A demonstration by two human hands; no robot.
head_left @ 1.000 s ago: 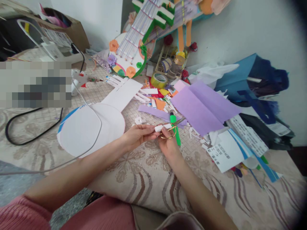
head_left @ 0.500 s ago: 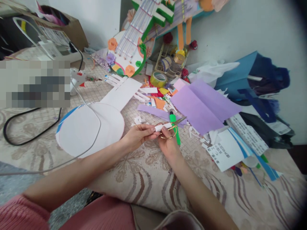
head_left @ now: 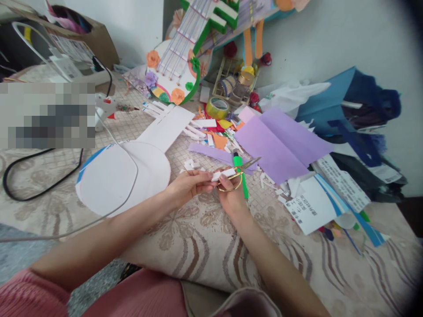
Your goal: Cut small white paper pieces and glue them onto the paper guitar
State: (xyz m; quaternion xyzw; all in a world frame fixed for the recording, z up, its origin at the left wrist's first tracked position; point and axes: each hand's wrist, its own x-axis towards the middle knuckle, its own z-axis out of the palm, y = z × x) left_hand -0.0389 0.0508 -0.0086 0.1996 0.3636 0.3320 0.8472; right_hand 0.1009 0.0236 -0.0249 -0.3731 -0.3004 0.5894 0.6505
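Observation:
My left hand [head_left: 188, 187] pinches one end of a small white strip [head_left: 219, 175], fingers closed on it. My right hand [head_left: 231, 198] is closed around gold-handled scissors [head_left: 236, 174], whose blades point right toward a purple paper sheet [head_left: 280, 143]. The strip sits right at the scissors, between both hands. A green marker [head_left: 242, 178] lies just behind my right hand. A white guitar-shaped cutout [head_left: 132, 167] lies flat to the left of my hands.
A finished paper guitar [head_left: 185, 66] leans on the wall at the back. A yellow tape roll [head_left: 218, 108], paper scraps [head_left: 214, 132], a white glue gun [head_left: 104, 108] with its cable [head_left: 42, 189], printed leaflets [head_left: 313, 207] and a blue bag [head_left: 343, 105] surround the work spot.
The hands, strip and scissors have hardly moved; the camera has shifted slightly, so everything sits a little further left and higher in the frame.

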